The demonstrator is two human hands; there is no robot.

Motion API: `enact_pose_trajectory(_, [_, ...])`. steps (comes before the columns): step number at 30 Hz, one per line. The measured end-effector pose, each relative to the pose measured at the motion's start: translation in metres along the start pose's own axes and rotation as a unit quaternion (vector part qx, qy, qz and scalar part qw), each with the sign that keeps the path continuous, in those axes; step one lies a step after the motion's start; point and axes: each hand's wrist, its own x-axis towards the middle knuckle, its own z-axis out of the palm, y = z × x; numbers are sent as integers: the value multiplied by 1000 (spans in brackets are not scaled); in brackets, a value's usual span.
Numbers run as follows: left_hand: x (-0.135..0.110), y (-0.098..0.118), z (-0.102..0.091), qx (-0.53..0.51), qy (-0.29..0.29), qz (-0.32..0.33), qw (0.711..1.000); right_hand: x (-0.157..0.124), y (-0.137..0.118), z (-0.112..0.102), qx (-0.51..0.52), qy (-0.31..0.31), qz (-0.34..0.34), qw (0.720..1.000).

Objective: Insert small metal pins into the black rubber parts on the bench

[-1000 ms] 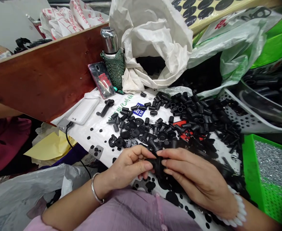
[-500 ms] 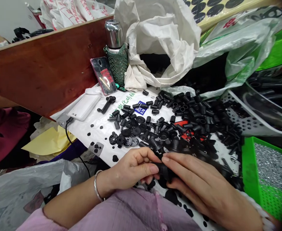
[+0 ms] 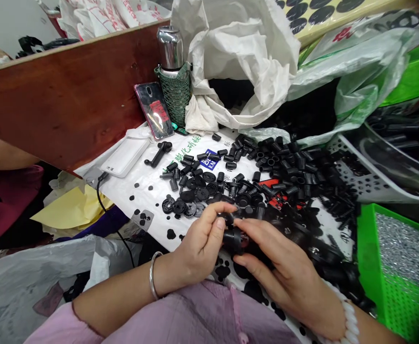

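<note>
My left hand is closed, its thumb and bent index finger pressed together around a black plastic part. This part has a narrow end toward the left fingers and a wider rim on the right. My right hand curves round the wider side, fingers above and thumb below; its palm side is hidden. Just beyond the hands lie black ridged discs and a heap of short black tubes. A black crank-like handle rests apart from them at the left.
A green basket of small metal pieces stands at my right, below a grey perforated basket. At the back are a phone, a bottle in a knitted sleeve and a white sack. A cable runs from a white device.
My left hand has turned more upright around the black plastic part. My right hand has shifted back and lower, its fingers and thumb now farther apart. More of the part shows.
</note>
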Motion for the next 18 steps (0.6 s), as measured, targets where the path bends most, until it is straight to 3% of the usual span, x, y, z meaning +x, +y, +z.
enact_pose_trajectory(3, [2,1,4,63,24,58,996,-4,1,2,-74,19,-45,996])
enact_pose_trajectory(6, [3,2,8,64,19,51,996,-5,2,2,-113,39,-86,989])
enact_pose_trajectory(8, [3,3,9,73,14,63,995,-4,1,2,-92,52,-70,992])
enact_pose_trajectory(13, [3,0,5,136,15,187,973,3,-13,4,104,39,102,989])
enact_pose_trajectory(15, [4,-3,3,164,23,223,961,6,-20,4,216,11,193,957])
enact_pose_trajectory(18, [4,-7,-1,201,28,254,946,11,-26,6,355,-23,305,883])
